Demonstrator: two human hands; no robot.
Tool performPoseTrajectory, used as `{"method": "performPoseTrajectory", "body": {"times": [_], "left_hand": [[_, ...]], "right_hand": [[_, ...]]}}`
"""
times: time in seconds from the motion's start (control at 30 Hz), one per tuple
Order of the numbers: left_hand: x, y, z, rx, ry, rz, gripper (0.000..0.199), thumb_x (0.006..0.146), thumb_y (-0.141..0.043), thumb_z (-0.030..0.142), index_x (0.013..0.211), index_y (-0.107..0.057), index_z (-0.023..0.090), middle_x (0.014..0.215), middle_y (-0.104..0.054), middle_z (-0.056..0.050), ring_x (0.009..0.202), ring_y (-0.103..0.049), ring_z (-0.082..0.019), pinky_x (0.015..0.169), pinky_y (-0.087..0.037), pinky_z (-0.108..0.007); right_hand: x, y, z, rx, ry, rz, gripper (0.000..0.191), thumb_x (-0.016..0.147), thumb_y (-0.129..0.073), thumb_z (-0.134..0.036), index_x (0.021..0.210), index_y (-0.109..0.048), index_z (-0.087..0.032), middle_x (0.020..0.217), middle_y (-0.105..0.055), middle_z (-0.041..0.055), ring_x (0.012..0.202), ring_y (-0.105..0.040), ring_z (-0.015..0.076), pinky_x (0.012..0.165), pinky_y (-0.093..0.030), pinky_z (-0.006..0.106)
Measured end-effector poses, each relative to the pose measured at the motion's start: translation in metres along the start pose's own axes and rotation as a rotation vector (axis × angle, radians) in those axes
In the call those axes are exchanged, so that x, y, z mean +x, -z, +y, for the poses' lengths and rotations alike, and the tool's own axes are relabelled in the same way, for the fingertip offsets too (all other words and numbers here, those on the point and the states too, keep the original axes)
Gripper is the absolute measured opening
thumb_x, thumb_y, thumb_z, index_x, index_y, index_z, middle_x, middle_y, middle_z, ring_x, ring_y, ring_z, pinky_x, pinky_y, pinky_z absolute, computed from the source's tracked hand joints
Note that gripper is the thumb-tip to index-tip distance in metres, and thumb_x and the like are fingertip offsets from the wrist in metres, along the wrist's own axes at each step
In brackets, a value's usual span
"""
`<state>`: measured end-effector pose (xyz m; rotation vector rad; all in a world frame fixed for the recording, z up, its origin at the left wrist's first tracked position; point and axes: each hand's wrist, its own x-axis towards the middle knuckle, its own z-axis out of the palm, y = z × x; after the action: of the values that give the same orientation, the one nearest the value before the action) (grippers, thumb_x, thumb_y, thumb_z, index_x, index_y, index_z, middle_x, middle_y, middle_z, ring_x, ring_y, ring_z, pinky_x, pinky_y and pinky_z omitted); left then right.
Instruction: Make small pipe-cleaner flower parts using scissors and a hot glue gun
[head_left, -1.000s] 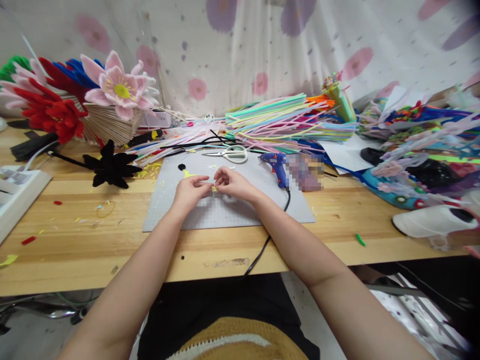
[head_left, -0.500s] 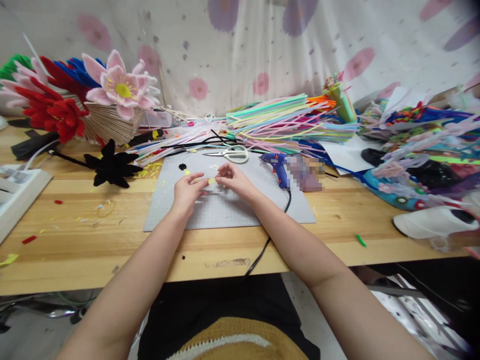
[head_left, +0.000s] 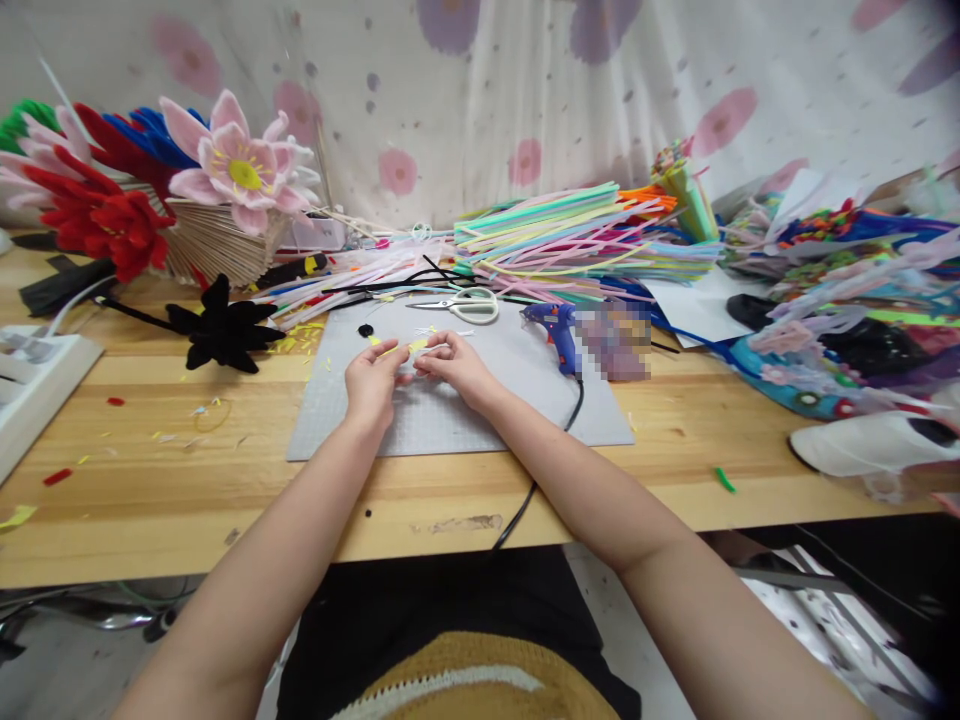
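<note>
Over the grey mat (head_left: pixel 465 425), my left hand (head_left: pixel 373 380) and my right hand (head_left: pixel 452 366) are close together with fingers bent inward. A small yellow piece (head_left: pixel 418 346) shows between the fingertips, its outline blurred; both hands seem to pinch it. Thin white strands lie just behind my right hand. A black round piece (head_left: pixel 365 330) rests beyond my left hand, with a bit of yellow below it. White-handled scissors (head_left: pixel 472 306) lie at the mat's back edge. To the right is a blue glue gun (head_left: pixel 559 335) with a black cord.
A black flower (head_left: pixel 221 325) lies left of the mat, near yellow scraps. Pink and red flowers (head_left: pixel 241 172) stand at the back left. Bundles of coloured stems (head_left: pixel 555 235) spread along the back. A white power strip (head_left: pixel 45 395) is far left, a white spool (head_left: pixel 862 445) far right.
My hands have shifted slightly, and the yellow piece now sits a little further left and higher between them. More of the white strands shows behind my right hand.
</note>
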<state>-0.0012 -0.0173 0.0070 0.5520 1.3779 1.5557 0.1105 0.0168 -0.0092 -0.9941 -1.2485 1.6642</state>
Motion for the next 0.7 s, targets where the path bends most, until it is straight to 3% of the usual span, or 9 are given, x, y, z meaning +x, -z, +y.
{"method": "performPoseTrajectory", "body": {"times": [0.17,0.47,0.7], "left_hand": [[0.0011,-0.0002,-0.0018,-0.017,-0.010,-0.001,0.027,0.056,-0.070,0.015,0.081,-0.060,0.011,0.072,-0.062,-0.002,0.059,-0.057,-0.009,0.048,-0.043,-0.020],[0.0010,0.0008,-0.0044,0.024,-0.044,-0.007,0.034,0.051,-0.074,0.023,0.081,-0.062,0.013,0.073,-0.062,-0.004,0.069,-0.059,-0.013,0.048,-0.043,-0.019],[0.0019,0.0016,-0.0066,0.049,-0.065,-0.017,0.037,0.049,-0.075,0.027,0.080,-0.063,0.011,0.075,-0.063,-0.005,0.071,-0.060,-0.015,0.047,-0.043,-0.020]], "right_hand": [[-0.0003,-0.0010,-0.0015,0.013,-0.008,-0.019,0.035,0.061,-0.067,-0.017,0.084,-0.041,-0.020,0.061,-0.061,-0.0076,0.056,-0.058,0.0074,0.057,-0.044,0.022],[0.0039,0.0022,0.0013,0.077,0.095,0.096,0.039,0.057,-0.068,-0.018,0.085,-0.041,-0.020,0.060,-0.058,-0.0095,0.058,-0.058,0.0069,0.060,-0.045,0.022],[0.0062,0.0030,0.0031,0.035,0.142,0.087,0.040,0.056,-0.069,-0.022,0.085,-0.041,-0.021,0.061,-0.059,-0.0094,0.058,-0.058,0.0072,0.061,-0.046,0.023]]}}
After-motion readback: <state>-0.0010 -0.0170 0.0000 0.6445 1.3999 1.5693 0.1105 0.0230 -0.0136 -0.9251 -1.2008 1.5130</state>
